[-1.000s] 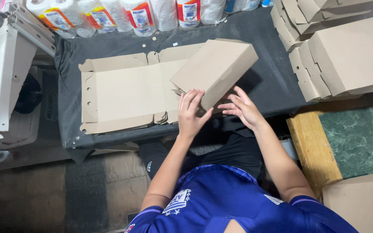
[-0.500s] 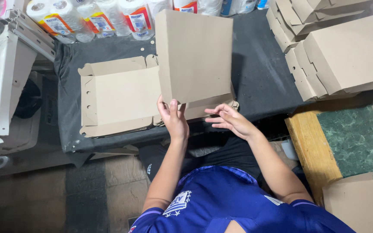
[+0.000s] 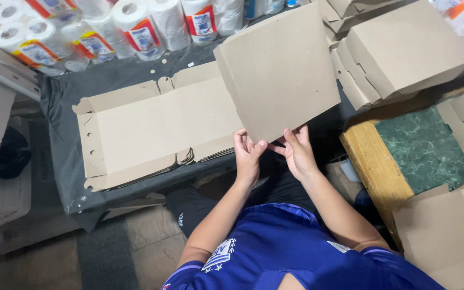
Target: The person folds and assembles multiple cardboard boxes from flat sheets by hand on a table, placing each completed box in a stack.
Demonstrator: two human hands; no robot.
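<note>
Folded cardboard box [image 3: 280, 67], flat and square, plain grey-brown with a matte, slightly rough face, lifted off the table and tilted, filling the upper middle of the frame. Lower corner pinched from below by both hands: left hand [image 3: 248, 156] curled closed on the bottom edge, thumb on the near face and fingers behind; right hand [image 3: 298, 153] just beside it, closed on the same edge, fingers spread up against the card. Hands nearly touching each other, directly under the box. To the left, a stack of flat box blanks [image 3: 151, 126] of the same cardboard, unfolded, with notched flaps and slotted edges, lying on a table covered in dark cloth [image 3: 63, 166]. Upper left, rolls of white paper towel [image 3: 135, 24] in clear wrap with red and orange labels, standing in a row at the table's far side. Upper right, a leaning pile of finished boxes [image 3: 404, 48], same flat square shape. Right of centre, a wooden-edged surface with a green marbled top [image 3: 428, 153]. Bottom, a blue shirt [image 3: 291, 252].
</note>
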